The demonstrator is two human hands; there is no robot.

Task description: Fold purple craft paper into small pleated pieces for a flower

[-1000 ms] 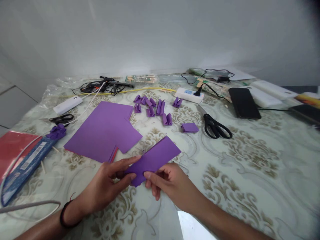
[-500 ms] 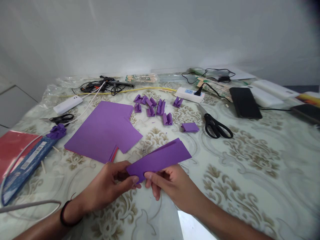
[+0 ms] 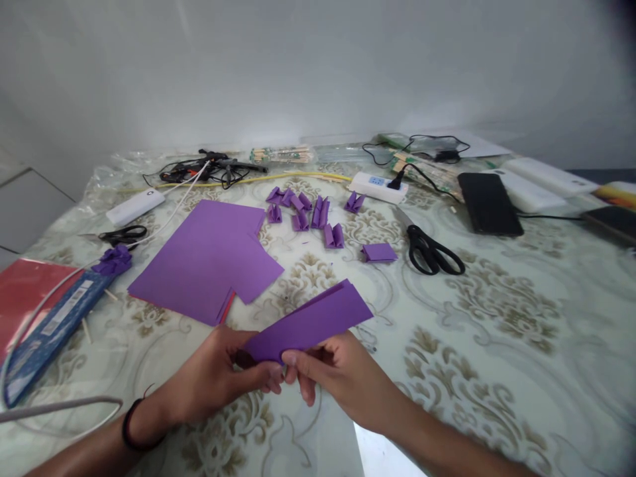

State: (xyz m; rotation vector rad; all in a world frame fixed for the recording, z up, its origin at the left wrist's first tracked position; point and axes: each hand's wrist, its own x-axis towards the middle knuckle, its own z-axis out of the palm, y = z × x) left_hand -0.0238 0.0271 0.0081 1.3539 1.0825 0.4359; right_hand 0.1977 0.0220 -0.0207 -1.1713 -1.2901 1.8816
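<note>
A folded purple paper strip (image 3: 313, 319) is held between both hands above the patterned tablecloth, slanting up to the right. My left hand (image 3: 233, 371) pinches its lower left end, thumb in front. My right hand (image 3: 328, 368) grips the lower edge near the middle, thumb in front and fingers behind. Beyond them lies a stack of flat purple sheets (image 3: 199, 258), with a red edge showing underneath. Several small folded purple pieces (image 3: 320, 213) stand in a cluster behind the strip, and a flatter folded piece (image 3: 378, 252) lies to their right.
Black-handled scissors (image 3: 432, 252) lie at the right, near a black phone (image 3: 489, 203). A white power strip (image 3: 378, 187) sits at the back. On the left are a white power bank (image 3: 135, 207), smaller scissors (image 3: 124, 234), a blue packet (image 3: 62, 324) and loose cables.
The purple strip has shifted slightly left and down in both hands. My left thumb has moved a little lower and to the right, closer to my right thumb.
</note>
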